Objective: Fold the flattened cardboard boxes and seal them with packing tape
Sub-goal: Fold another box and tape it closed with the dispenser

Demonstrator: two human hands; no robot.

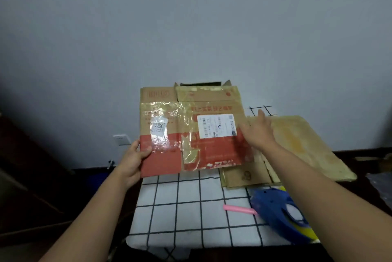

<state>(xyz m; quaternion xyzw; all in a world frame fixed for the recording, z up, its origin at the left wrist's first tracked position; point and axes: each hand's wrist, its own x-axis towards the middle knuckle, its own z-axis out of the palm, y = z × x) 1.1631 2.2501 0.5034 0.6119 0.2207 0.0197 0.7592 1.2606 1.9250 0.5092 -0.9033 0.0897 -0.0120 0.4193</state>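
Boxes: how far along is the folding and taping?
Nothing looks sealed. In hand: the left hand grips the flattened red-and-brown box, the open right hand beside it. Left: fold it, tape with the blue dispenser, then the flat cardboard on the table.

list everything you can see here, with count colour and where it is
flattened box: 1, brown and red with old clear tape and white labels, held up over the far part of the table
flat cardboard pile: several sheets, exact count unclear, tan and yellowish, far right of the table
tape dispenser: 1, blue with yellow, near right of the table
pink stick: 1, pink, lying just left of the dispenser
tablecloth: 1, white with black grid, covering the table
wall socket: 1, white, on the wall to the left
hands: left hand grips the box's lower left edge; right hand open, at the box's right edge
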